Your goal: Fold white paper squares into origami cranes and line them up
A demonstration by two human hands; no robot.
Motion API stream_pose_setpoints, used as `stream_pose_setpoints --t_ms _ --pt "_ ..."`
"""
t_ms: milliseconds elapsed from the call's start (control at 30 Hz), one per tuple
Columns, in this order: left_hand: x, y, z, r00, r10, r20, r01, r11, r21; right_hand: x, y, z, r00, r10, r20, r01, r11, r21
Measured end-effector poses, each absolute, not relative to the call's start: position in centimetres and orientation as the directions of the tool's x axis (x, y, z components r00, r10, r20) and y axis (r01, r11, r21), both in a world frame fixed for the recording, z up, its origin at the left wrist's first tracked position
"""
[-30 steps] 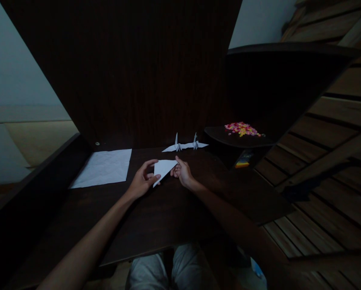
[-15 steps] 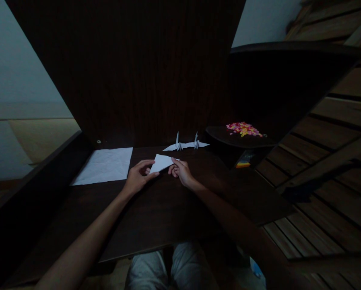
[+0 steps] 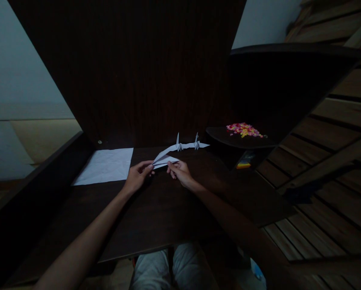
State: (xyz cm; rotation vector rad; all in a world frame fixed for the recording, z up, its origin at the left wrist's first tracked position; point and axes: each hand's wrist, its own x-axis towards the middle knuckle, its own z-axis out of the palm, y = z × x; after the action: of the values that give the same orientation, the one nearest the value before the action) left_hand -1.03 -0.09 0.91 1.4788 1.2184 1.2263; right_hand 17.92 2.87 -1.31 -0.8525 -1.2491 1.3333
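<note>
1 narrow white folded paper [image 3: 163, 162] pinched betw. L hand [image 3: 136, 177] + R hand [image 3: 182, 174] fingers | prob. mid-fold | next needs edges aligned

Dark wooden bench [image 3: 156, 221] running across, tall dark panel [image 3: 132, 72] rising behind it, small round fitting [image 3: 100, 142] sitting near the panel's lower left. Low side board [image 3: 38, 177] bordering the left. On the right, rounded shelf [image 3: 222, 136] carrying a pile of small pink, red and yellow bits [image 3: 245, 129]; second, higher shelf [image 3: 289, 47] jutting above. Something yellow [image 3: 243, 165] showing underneath, details too dark. Wooden slats [image 3: 343, 161] filling the far right. Pale wall [image 3: 17, 60] showing left, tan patch [image 3: 44, 139] low down. Blue-and-white object [image 3: 256, 269] sitting below, unclear.
</note>
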Motion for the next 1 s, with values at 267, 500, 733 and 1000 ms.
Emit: stream_pose_setpoints --t_ms 267,500,733,1000 --pt "-1.2 0.28 0.52 -0.007 0.975 0.224 0.115 -0.221 0.968 17.86 2.81 -1.19 -0.167 0.977 0.132 -0.183 0.101 -0.978" --pt "-1.48 0.26 0.78 -0.105 0.977 0.188 -0.006 -0.189 0.982 18.16 3.11 -1.12 -0.134 0.986 0.102 -0.365 0.046 -0.93" --pt "-1.54 0.03 1.09 -0.078 0.955 0.287 0.13 -0.276 0.952 18.52 3.49 -1.12 -0.14 0.99 -0.011 -0.416 -0.069 -0.907" --pt "-1.24 -0.24 1.25 0.007 0.96 0.28 0.185 -0.276 0.943 18.67 3.07 -0.89 -0.29 0.957 -0.003 -0.403 -0.125 -0.907"
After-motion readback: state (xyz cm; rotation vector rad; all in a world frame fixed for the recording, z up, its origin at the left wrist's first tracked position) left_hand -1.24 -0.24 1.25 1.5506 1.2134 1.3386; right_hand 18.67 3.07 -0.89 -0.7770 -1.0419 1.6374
